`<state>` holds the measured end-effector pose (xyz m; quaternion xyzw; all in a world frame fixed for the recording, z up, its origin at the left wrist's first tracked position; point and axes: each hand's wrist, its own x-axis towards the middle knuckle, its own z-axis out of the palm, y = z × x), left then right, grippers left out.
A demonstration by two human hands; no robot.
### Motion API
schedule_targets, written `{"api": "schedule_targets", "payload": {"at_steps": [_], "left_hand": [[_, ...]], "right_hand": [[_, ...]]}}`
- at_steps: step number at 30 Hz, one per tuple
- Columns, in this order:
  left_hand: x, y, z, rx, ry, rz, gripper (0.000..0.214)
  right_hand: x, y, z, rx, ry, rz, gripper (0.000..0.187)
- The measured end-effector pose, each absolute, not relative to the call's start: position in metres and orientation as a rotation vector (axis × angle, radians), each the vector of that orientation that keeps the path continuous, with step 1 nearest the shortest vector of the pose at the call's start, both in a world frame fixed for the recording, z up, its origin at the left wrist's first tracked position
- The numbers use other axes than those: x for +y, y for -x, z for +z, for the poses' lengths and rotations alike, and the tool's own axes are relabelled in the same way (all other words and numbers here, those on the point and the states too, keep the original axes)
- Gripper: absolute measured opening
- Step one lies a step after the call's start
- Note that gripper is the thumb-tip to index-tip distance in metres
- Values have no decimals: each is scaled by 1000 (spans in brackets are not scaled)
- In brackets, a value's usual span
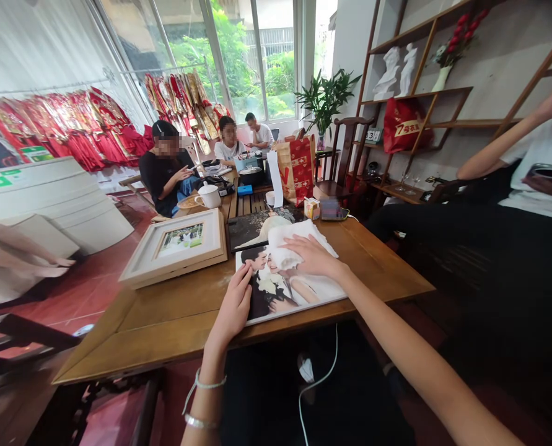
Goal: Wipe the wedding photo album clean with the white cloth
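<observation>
A large wedding photo print [298, 291] lies flat at the near edge of the wooden table [173, 316]. My left hand [233, 308] rests on the print's left edge, fingers bent over it and holding it down. My right hand [313, 255] lies flat with fingers spread on a white cloth [289, 238] that sits on the upper part of the print. A second, darker print [252, 228] lies just behind it.
A white framed picture [178, 244] sits at the table's left. A teapot [209, 196], small boxes [311, 208] and a red bag [297, 167] stand further back. Three people sit at the far end. Another person sits to my right with a phone [549, 171]. Shelves line the right wall.
</observation>
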<state>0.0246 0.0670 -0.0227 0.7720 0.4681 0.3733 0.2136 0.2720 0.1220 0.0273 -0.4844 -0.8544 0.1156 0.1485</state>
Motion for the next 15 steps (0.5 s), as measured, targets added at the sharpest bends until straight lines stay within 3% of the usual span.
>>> {"api": "schedule_targets", "payload": {"at_steps": [6, 15], "left_hand": [[67, -25, -24, 1310, -2127, 1050, 45], [67, -28, -24, 1356, -2126, 1014, 47]], "right_hand": [[121, -263, 26, -2415, 1482, 280, 64], [22, -271, 22, -2488, 1387, 258, 83]]}}
